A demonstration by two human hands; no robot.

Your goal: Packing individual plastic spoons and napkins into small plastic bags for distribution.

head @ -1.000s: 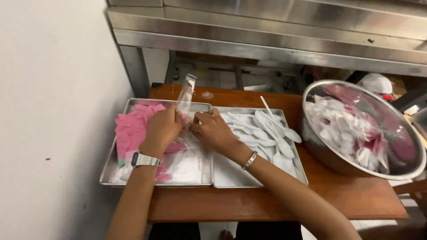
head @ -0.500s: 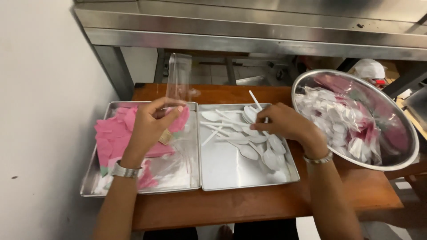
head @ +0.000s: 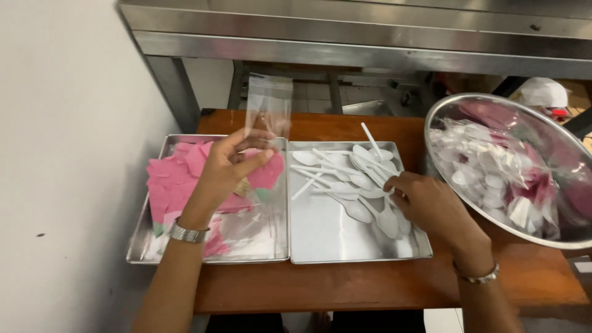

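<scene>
Your left hand (head: 231, 166) pinches a clear plastic sleeve (head: 268, 105) and holds it upright above the left tray (head: 148, 246), which holds pink paper pieces (head: 179, 179). Your right hand (head: 431, 206), fingers curled, rests on the white plastic spoons (head: 357, 172) in the right tray (head: 333, 237), just beside the left tray. A metal bowl (head: 444, 111) of packed spoons sits to the right of the right tray.

The plastic sleeve (head: 266, 105) pinched in the left hand's fingers (head: 250, 145) is clear. Pink paper napkins (head: 176, 179) lie below them. White plastic spoons (head: 354, 179) fill a silver tray (head: 320, 237) beside the right hand's fingertips (head: 394, 185).
</scene>
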